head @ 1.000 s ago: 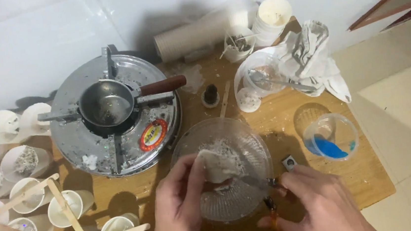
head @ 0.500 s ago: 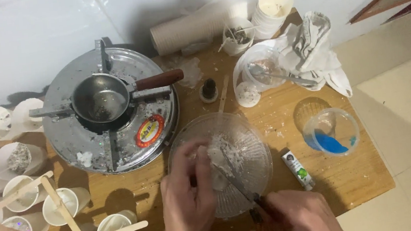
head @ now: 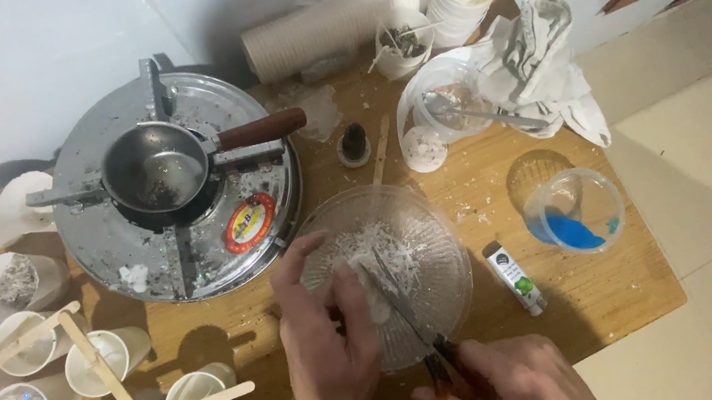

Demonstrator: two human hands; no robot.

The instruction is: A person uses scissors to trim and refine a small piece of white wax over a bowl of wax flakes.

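Observation:
A clear ribbed glass bowl (head: 442,257) sits on the wooden table (head: 475,189) and holds white flaky bits. My left hand (head: 326,348) reaches into the bowl and pinches a white lump (head: 375,297) between thumb and fingers. My right hand (head: 509,380) is at the bottom edge, closed on the dark handle of a knife (head: 399,295). The blade lies across the white lump inside the bowl.
A round metal stove (head: 176,199) with a small saucepan (head: 156,166) stands at left. Several white cups with wooden sticks (head: 96,368) crowd the lower left. A clear cup with blue stuff (head: 572,211), a small tube (head: 515,277), a crumpled cloth (head: 533,64) and cardboard rolls (head: 316,36) lie behind and right.
My right hand has drawn back toward the bottom edge with the knife. My left hand has shifted its hold on the white lump; the view has tipped slightly.

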